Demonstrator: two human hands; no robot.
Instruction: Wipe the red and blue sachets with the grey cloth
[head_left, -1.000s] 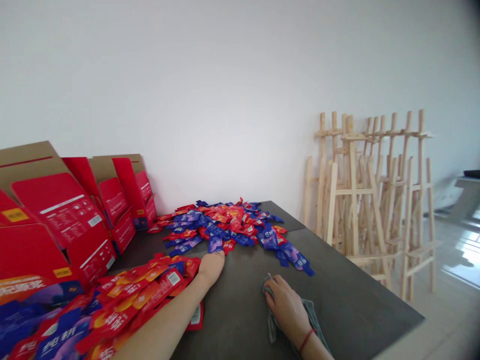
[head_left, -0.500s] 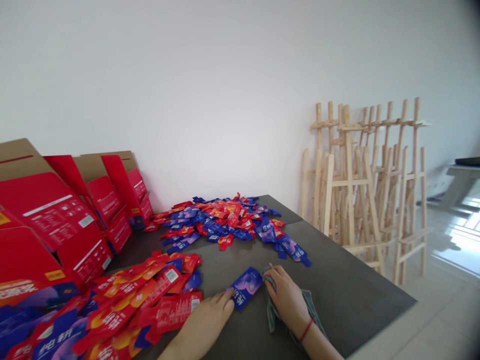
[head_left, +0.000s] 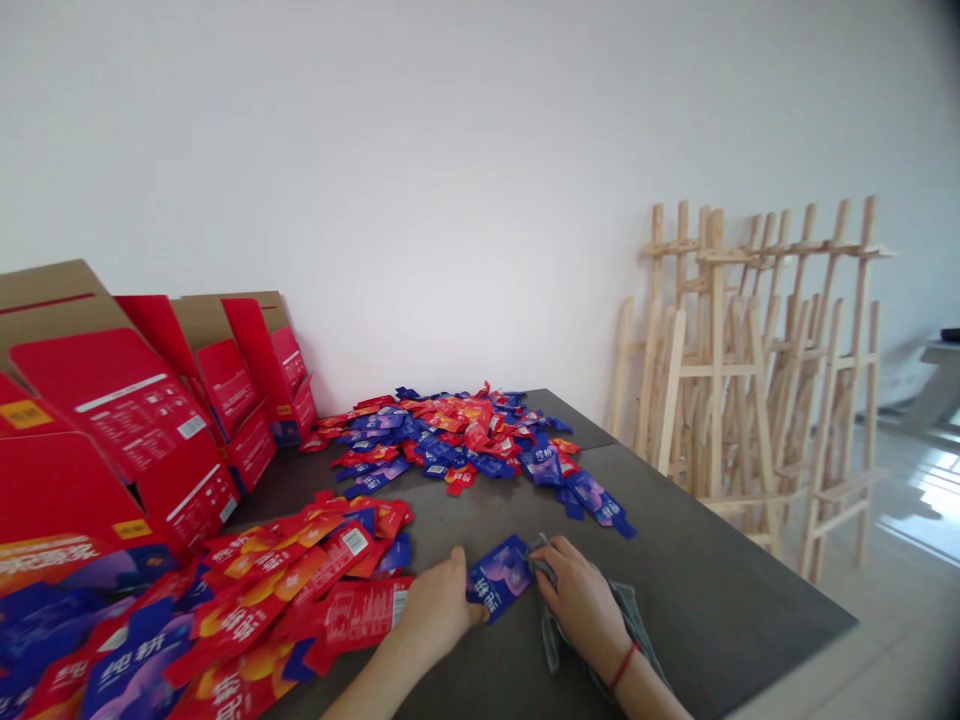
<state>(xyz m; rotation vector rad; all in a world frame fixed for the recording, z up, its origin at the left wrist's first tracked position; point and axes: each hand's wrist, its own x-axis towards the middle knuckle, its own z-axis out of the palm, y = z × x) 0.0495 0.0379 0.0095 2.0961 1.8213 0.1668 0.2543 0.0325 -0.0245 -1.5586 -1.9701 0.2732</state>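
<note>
A blue pouch with pale purple shapes and white lettering lies in front of me on the dark table. My left hand has its lower left end between thumb and fingers. My right hand, with a red string round the wrist, is closed on a grey-green cloth. A bunched corner of the cloth meets the pouch's right edge. Left of my hands lies a heap of red pouches, with blue ones among them.
Farther back on the dark table is a mixed pile of red and blue pouches. Open red cardboard boxes stand along the left. Wooden easels lean near the white wall at the right, beyond the table edge.
My left hand has turned from lying on the pouch to gripping its end, thumb raised. The right hand stays on the cloth beside the pouch. The whole view has shifted slightly.
</note>
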